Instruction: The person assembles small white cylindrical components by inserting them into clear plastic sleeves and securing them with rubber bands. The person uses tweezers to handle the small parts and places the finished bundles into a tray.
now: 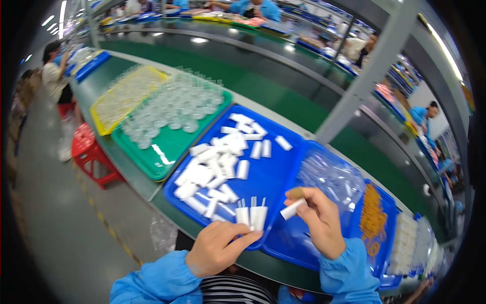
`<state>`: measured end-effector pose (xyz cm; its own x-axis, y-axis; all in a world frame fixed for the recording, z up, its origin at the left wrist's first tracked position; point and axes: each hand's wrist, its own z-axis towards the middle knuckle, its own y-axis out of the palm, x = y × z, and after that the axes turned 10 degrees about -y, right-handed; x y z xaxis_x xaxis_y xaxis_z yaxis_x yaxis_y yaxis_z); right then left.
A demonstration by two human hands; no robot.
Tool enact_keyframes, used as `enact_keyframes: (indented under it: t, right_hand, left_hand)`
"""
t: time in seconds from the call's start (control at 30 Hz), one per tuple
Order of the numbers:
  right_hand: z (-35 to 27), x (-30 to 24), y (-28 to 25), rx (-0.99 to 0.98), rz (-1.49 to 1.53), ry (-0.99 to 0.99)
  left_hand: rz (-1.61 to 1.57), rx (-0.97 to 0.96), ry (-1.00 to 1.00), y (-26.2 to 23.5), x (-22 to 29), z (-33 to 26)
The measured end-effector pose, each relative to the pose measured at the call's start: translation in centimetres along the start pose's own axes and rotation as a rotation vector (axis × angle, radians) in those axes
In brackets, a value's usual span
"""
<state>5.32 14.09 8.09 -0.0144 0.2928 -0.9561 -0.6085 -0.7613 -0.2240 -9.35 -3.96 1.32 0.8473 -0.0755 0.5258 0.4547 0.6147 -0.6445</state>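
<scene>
My left hand (215,248) is at the near edge of a blue tray (276,175), its thumb and fingers closed at the lower ends of several upright white tubes (252,218). Thin pale stems stick up from the tops of these tubes. In my right hand (320,218), over the neighbouring blue tray (291,243), a single white tube (293,209) is pinched between thumb and fingers. A tan cover (295,193) sits on one fingertip of that hand. A heap of similar white tubes (202,175) fills the left part of the first tray.
Left stand a green tray (162,159) of clear plastic cups and a yellow tray (98,121) of small clear parts. Clear plastic bags (331,177) and orange rings (372,213) lie to the right. A grey post (359,76) rises behind the trays; a red stool (93,152) stands on the floor.
</scene>
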Motion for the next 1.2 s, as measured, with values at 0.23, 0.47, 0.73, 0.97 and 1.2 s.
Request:
enact_keyframes:
  t: [0.23,0.47,0.73,0.97,1.2]
  right_hand:
    - [-1.1,2.0,-1.4,0.139,0.043,0.022]
    - [-2.3,-0.5,-2.0,-0.224,-0.126,-0.044]
    - [-2.7,0.6,-2.8,-0.310,-0.120,-0.256]
    - [-2.8,0.4,-1.6,-0.269,0.067,-0.130]
    - [-3.3,1.0,-1.0,-0.192,0.114,-0.106]
  left_hand:
    - [-0.098,-0.224,0.239,0.2,2.3,1.3]
    - [-0.023,-0.242,0.245,0.4,2.4,1.9]
    - [-0.042,-0.091,0.243,0.1,1.5,1.9]
    - [-0.272,0.112,0.032,1.8,0.6,0.3]
    - [-1.237,-0.189,-0.610,1.5,1.3,-0.1]
